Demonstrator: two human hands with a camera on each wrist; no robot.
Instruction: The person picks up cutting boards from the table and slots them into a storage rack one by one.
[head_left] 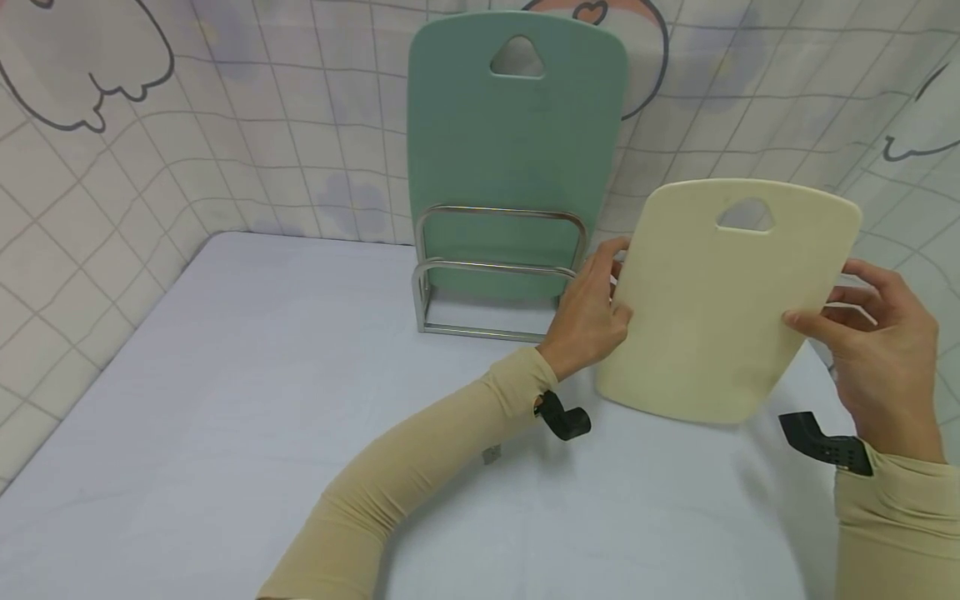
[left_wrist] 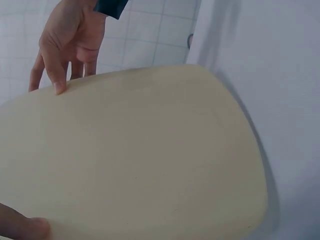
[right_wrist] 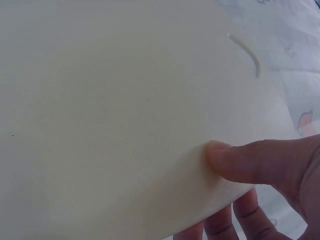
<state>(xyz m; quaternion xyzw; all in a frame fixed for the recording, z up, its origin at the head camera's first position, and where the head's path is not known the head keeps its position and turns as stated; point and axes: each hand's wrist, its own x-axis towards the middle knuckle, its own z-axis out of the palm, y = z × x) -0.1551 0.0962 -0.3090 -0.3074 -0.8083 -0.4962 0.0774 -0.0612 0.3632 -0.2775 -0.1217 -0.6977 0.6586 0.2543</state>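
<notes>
Both my hands grip the cream cutting board at right of centre: left hand and right hand pinching opposite edges, bottom corner near the desk. I judge steady, even pressure keeps it level.

Green cutting board upright in a metal rack, at the back edge of the surface, middle. Board has a triangular handle hole at top. Surface pale lavender. Behind and along the left edge: checked curtain with cartoon outlines.
</notes>
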